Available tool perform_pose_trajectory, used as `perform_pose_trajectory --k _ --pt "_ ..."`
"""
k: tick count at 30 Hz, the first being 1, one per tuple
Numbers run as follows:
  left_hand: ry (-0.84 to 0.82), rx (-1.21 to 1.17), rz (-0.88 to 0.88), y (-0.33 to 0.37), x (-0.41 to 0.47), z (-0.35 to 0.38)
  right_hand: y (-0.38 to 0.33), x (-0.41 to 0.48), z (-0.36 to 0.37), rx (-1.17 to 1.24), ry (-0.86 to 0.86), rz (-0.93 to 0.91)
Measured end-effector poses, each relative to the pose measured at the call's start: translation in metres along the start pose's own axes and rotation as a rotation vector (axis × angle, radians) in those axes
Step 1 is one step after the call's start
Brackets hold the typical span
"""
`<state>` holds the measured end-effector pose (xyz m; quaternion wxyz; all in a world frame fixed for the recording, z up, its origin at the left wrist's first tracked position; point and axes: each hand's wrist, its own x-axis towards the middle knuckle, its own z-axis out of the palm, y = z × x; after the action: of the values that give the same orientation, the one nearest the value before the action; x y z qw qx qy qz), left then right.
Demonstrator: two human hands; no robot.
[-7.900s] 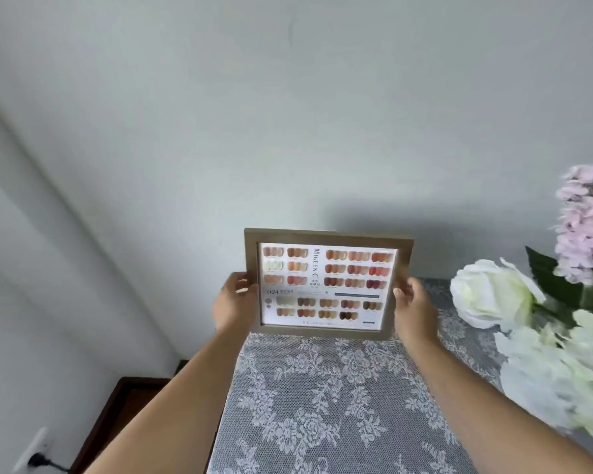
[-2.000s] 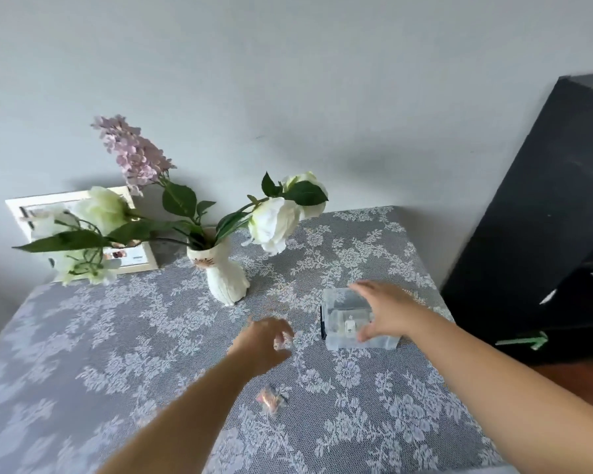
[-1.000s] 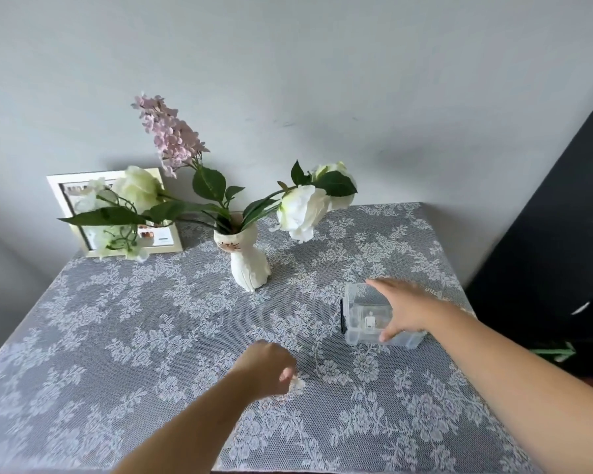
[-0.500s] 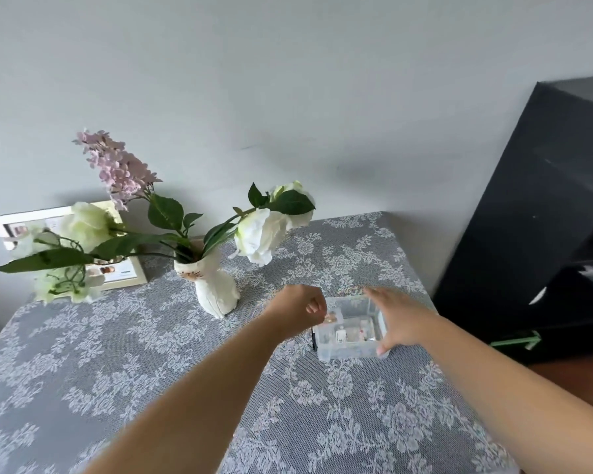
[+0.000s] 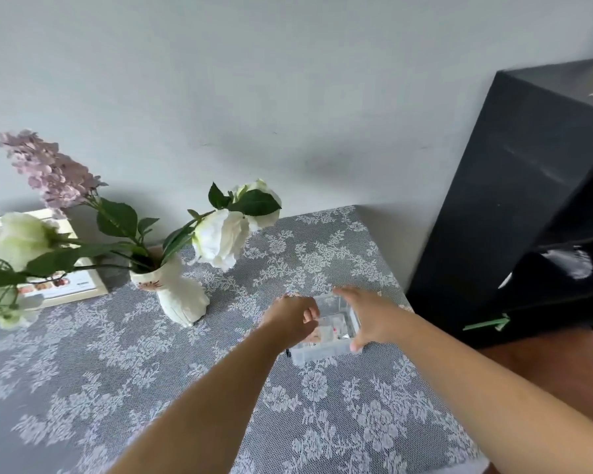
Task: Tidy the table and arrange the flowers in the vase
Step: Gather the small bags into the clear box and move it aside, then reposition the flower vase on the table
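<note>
Hovering right over the clear plastic box [image 5: 326,331] now, the left hand [image 5: 293,319] has its fingers curled loosely downward into the open top, and something small and pale seems pinched at the fingertips [image 5: 311,316], though I can't tell for sure what it is or whether it is gripped. That's the relation to watch: the box sits directly beneath those fingers, so any release only needs to go straight down. The right hand [image 5: 368,314] is on the box's right side, fingers spread wide and flat along its wall and far rim, thumb [image 5: 356,344] at the near corner, apparently steadying it, not lifting. The box's long axis runs roughly left to right across the lace tablecloth [image 5: 356,422]. Both forearms reach in from the near edge, the left crossing diagonally. Left of the box stands the white vase [image 5: 180,295], its flowers [image 5: 225,234] splayed wide and leaning, still to be arranged, I'd judge. Beyond the vase, a picture frame [image 5: 83,285] leans at the wall.
</note>
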<state>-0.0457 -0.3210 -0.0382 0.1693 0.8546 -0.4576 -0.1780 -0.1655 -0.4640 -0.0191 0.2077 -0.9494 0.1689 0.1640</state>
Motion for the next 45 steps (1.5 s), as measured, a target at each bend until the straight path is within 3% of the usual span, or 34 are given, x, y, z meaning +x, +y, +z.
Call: perform_pose_trajectory --k 7,13,19,26,34,45 --pt "0.163 -0.041 -0.01 -0.01 -0.018 -0.018 -0.013 0.0 -0.007 0.056 0.079 -0.046" --pt "0.295 -0.108 -0.131 -0.045 -0.055 -0.047 -0.066 0.013 -0.013 0.204 0.162 -0.148" --pt "0.375 -0.137 -0.308 -0.1 -0.103 -0.069 -0.13 0.04 -0.001 0.287 0.096 -0.24" --pt "0.354 -0.153 -0.44 -0.167 -0.126 -0.082 -0.186 0.085 0.019 0.365 0.084 -0.208" --pt "0.301 -0.433 -0.536 -0.21 -0.098 -0.085 -0.215 0.137 0.044 0.504 0.115 -0.078" --pt "0.293 -0.785 -0.517 -0.237 -0.081 -0.078 -0.228 0.167 0.069 0.706 0.143 -0.025"
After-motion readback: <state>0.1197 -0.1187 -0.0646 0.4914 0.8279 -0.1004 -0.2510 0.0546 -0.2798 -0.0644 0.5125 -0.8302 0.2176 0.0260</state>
